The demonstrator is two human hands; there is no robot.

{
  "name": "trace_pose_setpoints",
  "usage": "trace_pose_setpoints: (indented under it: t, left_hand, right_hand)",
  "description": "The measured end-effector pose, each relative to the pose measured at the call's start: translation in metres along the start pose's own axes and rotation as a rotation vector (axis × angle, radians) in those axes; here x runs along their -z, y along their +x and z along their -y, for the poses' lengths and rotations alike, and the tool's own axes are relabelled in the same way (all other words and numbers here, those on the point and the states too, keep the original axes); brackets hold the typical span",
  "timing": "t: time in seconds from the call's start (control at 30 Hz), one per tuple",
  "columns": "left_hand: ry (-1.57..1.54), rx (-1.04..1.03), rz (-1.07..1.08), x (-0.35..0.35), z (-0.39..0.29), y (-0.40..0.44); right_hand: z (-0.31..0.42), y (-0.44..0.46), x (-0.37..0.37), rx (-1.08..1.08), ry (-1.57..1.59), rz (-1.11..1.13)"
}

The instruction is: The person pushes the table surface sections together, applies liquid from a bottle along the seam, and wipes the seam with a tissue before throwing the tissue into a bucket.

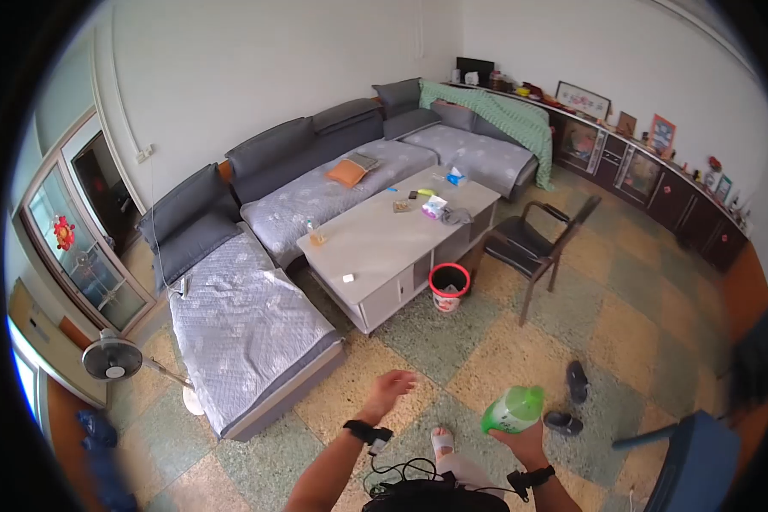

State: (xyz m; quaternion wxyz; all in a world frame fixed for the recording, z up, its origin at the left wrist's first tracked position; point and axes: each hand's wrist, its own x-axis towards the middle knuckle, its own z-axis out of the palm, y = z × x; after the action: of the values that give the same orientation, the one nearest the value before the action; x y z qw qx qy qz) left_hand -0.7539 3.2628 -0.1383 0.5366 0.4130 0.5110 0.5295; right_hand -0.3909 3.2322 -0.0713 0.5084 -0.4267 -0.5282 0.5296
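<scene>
A green plastic bottle with a white-marked label [512,411] is in my right hand [525,444], which grips it around its lower side; the bottle leans up and to the right above the tiled floor. To the left, my left hand [390,391] hangs in the air above the floor, apart from the bottle, with its fingers spread and nothing in them. Each wrist wears a black band, and dark cables run between them near my body.
Ahead stands a long pale table [367,235] with tissue packs and small items. A red-rimmed bin [449,299], a black chair [529,243] and dark slippers [578,381] are on the floor. Left are the grey sofa [247,333] and a fan [113,358]; a blue chair [700,461] stands right.
</scene>
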Motion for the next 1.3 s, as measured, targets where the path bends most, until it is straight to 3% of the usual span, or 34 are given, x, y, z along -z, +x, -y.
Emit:
trace_pose_setpoints:
  t: [0.13, 0.2, 0.33, 0.47, 0.53, 0.57, 0.6, 0.7, 0.8, 0.87, 0.93, 1.0, 1.07, 1.2, 1.3]
  left_hand:
    - [-0.176, 0.216, -0.609, 0.123, 0.023, 0.078]
    - [-0.254, 0.271, -0.744, 0.170, 0.027, 0.103]
    - [-0.404, 0.366, -0.938, 0.264, 0.071, 0.158]
    - [-0.434, 0.499, -0.987, 0.334, 0.134, 0.252]
    - [-0.431, 0.449, -0.931, 0.359, 0.194, 0.302]
    - [-0.352, 0.588, -0.810, 0.365, 0.184, 0.318]
    - [-0.242, 0.661, -0.932, 0.360, 0.186, 0.345]
    - [-0.227, 0.640, -0.857, 0.369, 0.157, 0.405]
    - [-0.263, 0.661, -0.863, 0.374, 0.139, 0.459]
    - [-0.130, 0.713, -0.923, 0.376, 0.133, 0.492]
    - [-0.076, 0.786, -0.913, 0.389, 0.148, 0.503]
    - [0.037, 0.714, -1.000, 0.407, 0.182, 0.518]
    - [0.160, 0.785, -0.961, 0.420, 0.200, 0.517]
    - [0.578, 0.825, -1.092, 0.480, 0.272, 0.520]
    - [0.805, 0.789, -0.952, 0.523, 0.285, 0.538]
  right_hand:
    - [-0.039, 0.168, -0.004, 0.000, -0.130, 0.169]
    - [-0.044, 0.250, -0.019, -0.056, -0.015, 0.142]
    - [-0.060, 0.401, -0.062, 0.035, -0.008, 0.163]
    - [-0.129, 0.532, -0.078, -0.065, -0.121, 0.122]
    - [-0.150, 0.591, -0.091, 0.035, -0.238, 0.033]
    - [-0.202, 0.610, -0.083, -0.045, -0.299, -0.020]
    - [-0.208, 0.630, -0.086, -0.074, -0.316, -0.008]
    - [-0.201, 0.710, -0.123, -0.238, -0.252, 0.033]
    - [-0.286, 0.786, -0.134, -0.304, -0.179, 0.084]
    - [-0.329, 0.848, -0.155, -0.320, -0.209, 0.090]
    - [-0.383, 0.897, -0.174, -0.283, -0.210, 0.045]
    - [-0.448, 0.954, -0.201, -0.249, -0.193, 0.049]
    - [-0.488, 0.992, -0.209, -0.137, -0.564, 0.007]
    - [-0.539, 1.056, -0.244, -0.160, -0.332, -0.032]
    - [-0.562, 1.070, -0.259, -0.182, -0.218, -0.146]
